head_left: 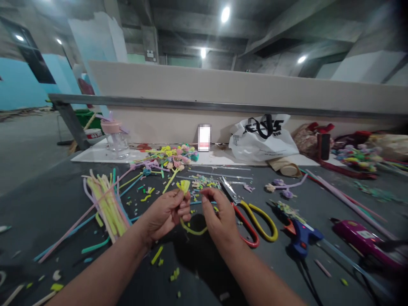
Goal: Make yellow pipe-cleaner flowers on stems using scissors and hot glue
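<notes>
My left hand (172, 210) is closed, with thumb and fingers pinching a yellow pipe-cleaner flower (184, 185) whose short strands fan out at the top. Its thin yellow-green stem (193, 232) curves below the fingers toward the other palm. Just to the right, my right hand (219, 212) is curled with thumb and index finger close together; anything between them is too small to make out. Beside that hand lie large scissors (251, 214) with red and yellow handles, blades slightly apart. Small cut pieces (204, 182) of several colours are scattered beyond both hands.
A bundle of pipe cleaners (106, 204) lies left, finished flowers (172, 157) behind. To the right are a blue glue gun (301, 236), a purple tool (366, 238) and a small lilac flower sprig (285, 186). A clear jar (116, 140), phone (204, 138) and white bag (263, 138) stand along the back.
</notes>
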Action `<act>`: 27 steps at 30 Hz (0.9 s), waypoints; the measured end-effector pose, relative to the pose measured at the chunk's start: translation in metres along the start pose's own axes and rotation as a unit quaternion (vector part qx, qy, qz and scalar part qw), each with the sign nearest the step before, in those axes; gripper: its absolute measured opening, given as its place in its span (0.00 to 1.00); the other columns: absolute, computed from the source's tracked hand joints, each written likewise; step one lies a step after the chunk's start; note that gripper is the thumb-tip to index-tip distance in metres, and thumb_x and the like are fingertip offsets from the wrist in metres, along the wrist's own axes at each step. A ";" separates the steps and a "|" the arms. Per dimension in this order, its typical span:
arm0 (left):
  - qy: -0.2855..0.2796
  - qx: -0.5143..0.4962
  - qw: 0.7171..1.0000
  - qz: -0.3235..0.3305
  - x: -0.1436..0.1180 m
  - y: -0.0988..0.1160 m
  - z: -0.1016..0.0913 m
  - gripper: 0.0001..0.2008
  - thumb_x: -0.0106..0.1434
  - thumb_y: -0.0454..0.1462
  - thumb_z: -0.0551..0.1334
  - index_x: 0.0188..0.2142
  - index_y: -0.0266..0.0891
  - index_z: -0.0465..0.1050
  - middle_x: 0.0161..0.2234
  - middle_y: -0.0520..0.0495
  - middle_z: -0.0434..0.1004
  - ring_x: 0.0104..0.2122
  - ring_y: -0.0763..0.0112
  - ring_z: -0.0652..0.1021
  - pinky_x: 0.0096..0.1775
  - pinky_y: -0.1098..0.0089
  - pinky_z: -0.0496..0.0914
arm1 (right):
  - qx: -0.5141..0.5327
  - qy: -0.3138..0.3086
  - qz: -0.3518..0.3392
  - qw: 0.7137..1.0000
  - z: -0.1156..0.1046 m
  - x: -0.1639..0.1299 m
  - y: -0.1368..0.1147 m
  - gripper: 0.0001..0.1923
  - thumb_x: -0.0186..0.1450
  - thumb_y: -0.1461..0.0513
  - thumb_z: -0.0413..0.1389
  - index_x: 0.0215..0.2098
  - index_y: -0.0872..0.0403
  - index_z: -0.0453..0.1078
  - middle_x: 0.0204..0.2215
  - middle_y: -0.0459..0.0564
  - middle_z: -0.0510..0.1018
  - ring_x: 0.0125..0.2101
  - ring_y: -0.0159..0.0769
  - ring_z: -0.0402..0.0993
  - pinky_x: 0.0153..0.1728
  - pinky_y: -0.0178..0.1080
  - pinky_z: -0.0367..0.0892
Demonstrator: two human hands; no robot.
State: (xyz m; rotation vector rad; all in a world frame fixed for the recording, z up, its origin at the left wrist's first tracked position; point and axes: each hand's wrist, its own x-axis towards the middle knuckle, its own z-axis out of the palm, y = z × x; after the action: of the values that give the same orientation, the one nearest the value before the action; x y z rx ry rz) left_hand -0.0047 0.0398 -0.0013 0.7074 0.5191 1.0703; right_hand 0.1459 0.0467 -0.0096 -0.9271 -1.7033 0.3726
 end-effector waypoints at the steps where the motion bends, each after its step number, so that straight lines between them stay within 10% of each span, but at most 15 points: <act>1: -0.004 0.008 1.000 -0.007 -0.001 0.000 0.001 0.09 0.62 0.36 0.55 0.31 0.32 0.69 0.23 0.54 0.55 0.19 0.83 0.59 0.24 0.77 0.59 | 0.005 0.011 -0.016 1.000 -0.002 0.001 0.000 0.09 0.61 0.67 0.48 0.38 0.54 0.67 0.32 0.50 0.72 0.34 0.36 0.68 0.37 0.37 0.63; 12: -0.013 0.083 0.996 -0.033 -0.001 -0.007 0.003 0.09 0.61 0.38 0.57 0.31 0.32 0.68 0.22 0.55 0.53 0.20 0.82 0.56 0.22 0.79 0.54 | -0.006 -0.010 -0.082 0.997 -0.005 0.002 0.000 0.17 0.62 0.68 0.48 0.47 0.50 0.69 0.31 0.50 0.72 0.34 0.36 0.69 0.37 0.41 0.65; 27: 0.058 0.152 0.986 0.019 0.005 -0.011 0.003 0.11 0.57 0.41 0.60 0.25 0.36 0.62 0.20 0.57 0.55 0.19 0.82 0.56 0.20 0.78 0.53 | -0.024 -0.021 -0.014 0.999 -0.003 0.003 -0.003 0.06 0.59 0.68 0.51 0.31 0.54 0.69 0.28 0.49 0.73 0.31 0.36 0.68 0.35 0.39 0.64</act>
State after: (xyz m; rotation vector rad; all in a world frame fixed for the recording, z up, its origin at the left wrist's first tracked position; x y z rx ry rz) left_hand 0.0063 0.0404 -0.0072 0.9298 0.7820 1.0837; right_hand 0.1470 0.0467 -0.0045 -0.9355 -1.7688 0.3375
